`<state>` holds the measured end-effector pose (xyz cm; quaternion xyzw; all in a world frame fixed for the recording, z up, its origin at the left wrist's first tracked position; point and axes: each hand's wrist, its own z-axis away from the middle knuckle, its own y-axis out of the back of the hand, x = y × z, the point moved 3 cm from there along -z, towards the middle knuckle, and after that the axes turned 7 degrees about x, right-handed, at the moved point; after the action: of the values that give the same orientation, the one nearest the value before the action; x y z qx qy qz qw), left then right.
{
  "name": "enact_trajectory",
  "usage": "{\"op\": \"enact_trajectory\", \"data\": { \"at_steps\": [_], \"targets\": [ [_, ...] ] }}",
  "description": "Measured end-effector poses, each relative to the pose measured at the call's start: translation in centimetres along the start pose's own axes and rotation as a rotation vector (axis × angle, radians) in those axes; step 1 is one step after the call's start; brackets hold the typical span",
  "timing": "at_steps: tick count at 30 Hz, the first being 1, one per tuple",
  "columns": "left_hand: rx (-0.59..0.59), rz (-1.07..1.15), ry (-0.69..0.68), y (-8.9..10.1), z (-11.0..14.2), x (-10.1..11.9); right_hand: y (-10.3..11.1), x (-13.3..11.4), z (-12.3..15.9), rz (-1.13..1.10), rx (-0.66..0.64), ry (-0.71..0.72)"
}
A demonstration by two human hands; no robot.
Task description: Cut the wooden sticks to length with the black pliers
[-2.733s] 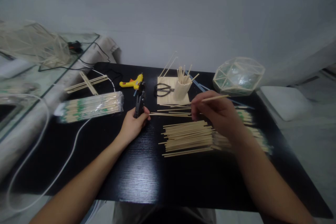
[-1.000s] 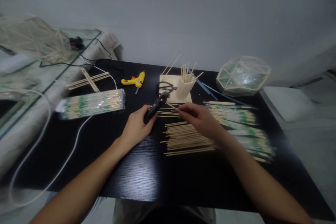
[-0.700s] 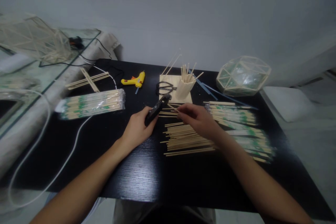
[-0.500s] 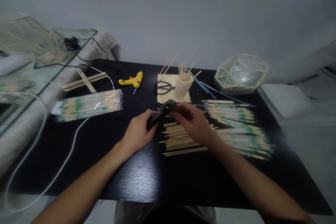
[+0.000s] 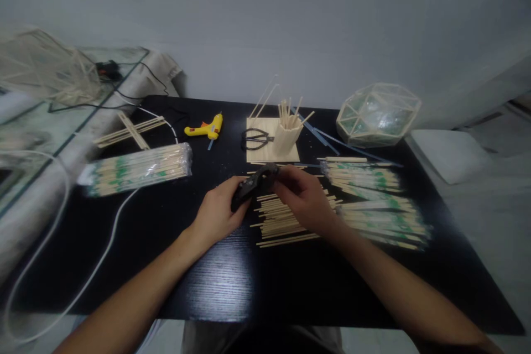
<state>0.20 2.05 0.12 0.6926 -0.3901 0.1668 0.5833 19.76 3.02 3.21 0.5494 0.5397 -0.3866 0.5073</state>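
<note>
My left hand [image 5: 218, 211] is closed around the handles of black cutting pliers [image 5: 254, 182], whose jaws point up and to the right. My right hand [image 5: 305, 199] is pinched together right at the jaws, over a loose pile of bare wooden sticks [image 5: 286, 221] on the black table [image 5: 232, 276]. What the right fingers hold is hidden. Wrapped chopsticks [image 5: 373, 199] with green print lie in a spread to the right of that hand.
At the back stand a yellow glue gun [image 5: 205, 129], black scissors [image 5: 255, 138] on a pale board, a cup of sticks [image 5: 287, 135] and a faceted stick-and-film lantern [image 5: 377, 115]. A plastic-wrapped chopstick pack [image 5: 136, 168] and a white cable [image 5: 95, 265] lie left.
My right hand set down the long stick it held up and came left to the pliers' jaws. My left hand tilted the pliers from upright toward the right.
</note>
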Motion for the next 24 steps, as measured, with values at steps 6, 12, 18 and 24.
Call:
{"op": "enact_trajectory", "data": {
  "at_steps": [6, 12, 18, 24],
  "targets": [
    [-0.002, 0.002, 0.003, 0.04, 0.09, 0.05, -0.14, 0.02, -0.08, -0.041, -0.014, -0.017],
    [-0.012, 0.008, 0.009, -0.01, 0.04, 0.13, -0.15, 0.00, -0.05, -0.039, -0.010, -0.026],
    [-0.013, 0.007, 0.009, 0.07, 0.03, 0.28, -0.16, -0.03, -0.04, -0.028, -0.012, -0.016],
    [-0.009, 0.007, -0.015, 0.04, 0.04, 0.17, -0.13, -0.16, -0.10, -0.002, -0.010, -0.008]
  ]
}}
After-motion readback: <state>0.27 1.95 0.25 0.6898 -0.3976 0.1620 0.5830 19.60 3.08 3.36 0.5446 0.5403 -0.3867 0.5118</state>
